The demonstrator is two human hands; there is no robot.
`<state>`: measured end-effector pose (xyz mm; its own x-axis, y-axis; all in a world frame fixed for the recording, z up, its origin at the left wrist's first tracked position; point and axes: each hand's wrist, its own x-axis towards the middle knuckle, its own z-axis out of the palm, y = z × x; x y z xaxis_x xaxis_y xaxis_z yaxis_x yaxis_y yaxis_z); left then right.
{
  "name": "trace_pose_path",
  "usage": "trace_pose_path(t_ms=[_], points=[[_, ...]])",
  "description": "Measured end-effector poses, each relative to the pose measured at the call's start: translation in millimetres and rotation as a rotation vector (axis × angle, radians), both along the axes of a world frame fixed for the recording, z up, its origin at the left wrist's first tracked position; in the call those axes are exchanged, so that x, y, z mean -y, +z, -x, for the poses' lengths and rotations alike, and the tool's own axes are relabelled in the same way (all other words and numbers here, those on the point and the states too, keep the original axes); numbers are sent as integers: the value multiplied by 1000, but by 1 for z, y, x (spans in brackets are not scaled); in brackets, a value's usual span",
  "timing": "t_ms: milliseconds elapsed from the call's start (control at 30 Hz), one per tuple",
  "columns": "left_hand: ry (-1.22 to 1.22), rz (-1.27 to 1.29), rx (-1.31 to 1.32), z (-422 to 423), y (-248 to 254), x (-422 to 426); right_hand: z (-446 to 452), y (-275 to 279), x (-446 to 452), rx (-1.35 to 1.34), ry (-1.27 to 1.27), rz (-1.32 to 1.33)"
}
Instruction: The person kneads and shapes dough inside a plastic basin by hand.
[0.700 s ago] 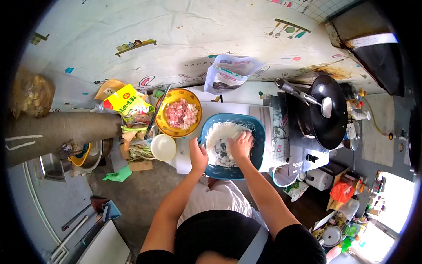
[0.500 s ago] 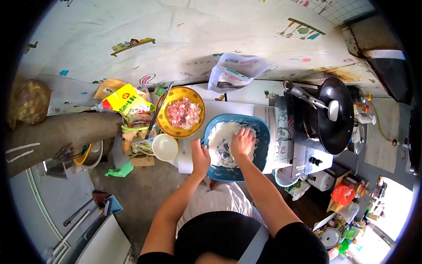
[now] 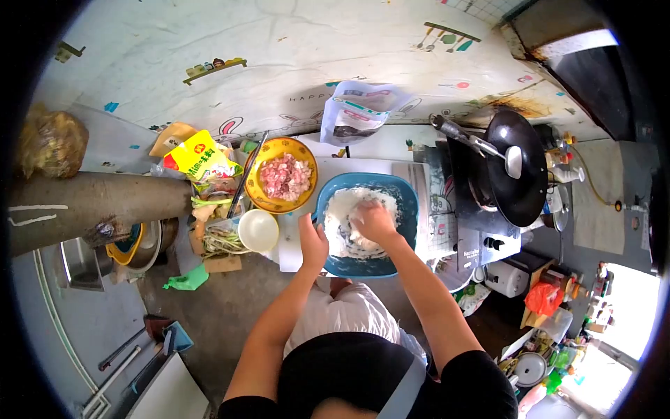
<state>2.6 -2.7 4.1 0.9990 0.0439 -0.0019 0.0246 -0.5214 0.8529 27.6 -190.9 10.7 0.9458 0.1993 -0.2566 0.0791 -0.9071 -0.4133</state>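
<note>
A blue basin (image 3: 410, 216) holds white flour (image 3: 347, 209), partly clumped, with smears on the walls. My left hand (image 3: 314, 239) grips the basin's left rim, its fingers closed at the edge. Down in the flour is my right hand (image 3: 373, 222), its fingers smeared by motion and partly covered in white. To the left of the basin stands a yellow patterned bowl (image 3: 307, 164) of chopped pink meat (image 3: 285, 177), with dark chopsticks (image 3: 246, 178) along its left side. Below that bowl is a white bowl (image 3: 258, 231).
On the right, a black wok (image 3: 525, 192) with a spatula (image 3: 514, 162) sits on the stove. An opened plastic bag (image 3: 359, 115) stands by the wall. At left are a yellow packet (image 3: 202, 157), vegetables (image 3: 222, 241) and a thick pipe (image 3: 139, 202).
My right hand has shifted within the flour and its fingers have blurred. The left hand keeps its place at the rim. The whole view has shifted slightly.
</note>
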Motion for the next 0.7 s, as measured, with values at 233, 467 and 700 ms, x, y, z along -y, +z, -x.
trace_pose_path(t_ms=[233,467,700], points=[[20,-15,4,-3,-4,2,36,25,4,-8,-174,-239],[-18,-50,30,-3,-1,0,4,-36,17,117,-517,-165],[9,-47,15,-6,-6,2,-1,-31,-30,-107,-190,-81]])
